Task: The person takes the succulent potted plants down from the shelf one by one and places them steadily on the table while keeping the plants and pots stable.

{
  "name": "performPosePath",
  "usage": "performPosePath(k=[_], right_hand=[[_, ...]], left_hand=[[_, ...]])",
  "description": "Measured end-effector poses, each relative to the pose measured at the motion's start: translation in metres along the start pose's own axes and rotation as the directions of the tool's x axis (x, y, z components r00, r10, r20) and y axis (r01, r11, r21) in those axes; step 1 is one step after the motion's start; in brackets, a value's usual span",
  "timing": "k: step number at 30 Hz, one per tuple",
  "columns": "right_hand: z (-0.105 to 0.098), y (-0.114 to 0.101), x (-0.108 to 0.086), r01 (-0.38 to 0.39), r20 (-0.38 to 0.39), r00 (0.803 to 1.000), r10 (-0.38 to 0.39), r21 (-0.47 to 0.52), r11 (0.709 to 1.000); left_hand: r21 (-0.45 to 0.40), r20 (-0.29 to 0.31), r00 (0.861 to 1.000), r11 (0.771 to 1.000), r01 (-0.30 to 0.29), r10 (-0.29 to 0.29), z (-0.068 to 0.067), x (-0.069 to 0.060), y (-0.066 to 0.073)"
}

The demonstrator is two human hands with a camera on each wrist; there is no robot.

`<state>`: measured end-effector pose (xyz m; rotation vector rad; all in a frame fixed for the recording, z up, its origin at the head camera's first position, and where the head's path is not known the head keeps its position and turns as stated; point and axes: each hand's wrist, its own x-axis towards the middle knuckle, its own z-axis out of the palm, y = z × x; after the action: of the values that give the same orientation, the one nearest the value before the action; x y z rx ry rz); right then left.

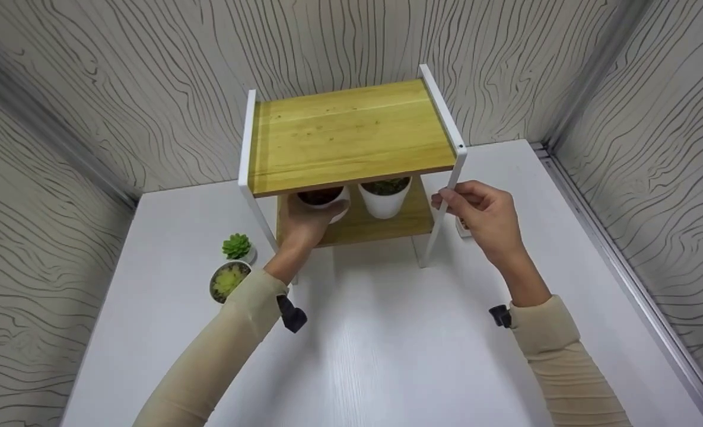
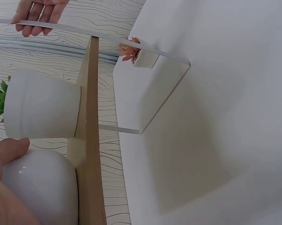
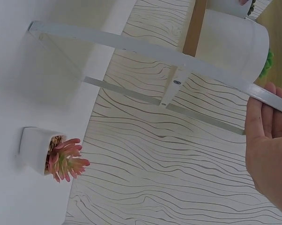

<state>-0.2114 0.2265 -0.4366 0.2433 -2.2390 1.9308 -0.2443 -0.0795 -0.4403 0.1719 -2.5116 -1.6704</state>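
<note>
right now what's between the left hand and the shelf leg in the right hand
A tapered white plant pot on the lower wooden shelf, between left hand and shelf leg in the head view.

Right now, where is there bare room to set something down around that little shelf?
The top board is bare between its white rails. So is the table in front, between the two sleeves. The lower board is crowded: the left hand holds a rounded pot beside a tapered pot. Two potted plants stand left of the shelf.

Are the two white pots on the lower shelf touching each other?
Apart: the left wrist view shows a gap between the round pot and the tapered pot, with shelf visible there.
</note>
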Motion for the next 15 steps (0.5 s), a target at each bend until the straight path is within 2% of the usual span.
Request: performPosePath(k=[15], right_hand=[[0.0004, -0.0012, -0.0011, -0.014, -0.002, 1.0, 0.014, -0.014, 1.0]], left_hand=[[0.032, -0.024, 1.0, 0.999, -0.019, 0.019, -0.003, -0.0063, 0.0061]])
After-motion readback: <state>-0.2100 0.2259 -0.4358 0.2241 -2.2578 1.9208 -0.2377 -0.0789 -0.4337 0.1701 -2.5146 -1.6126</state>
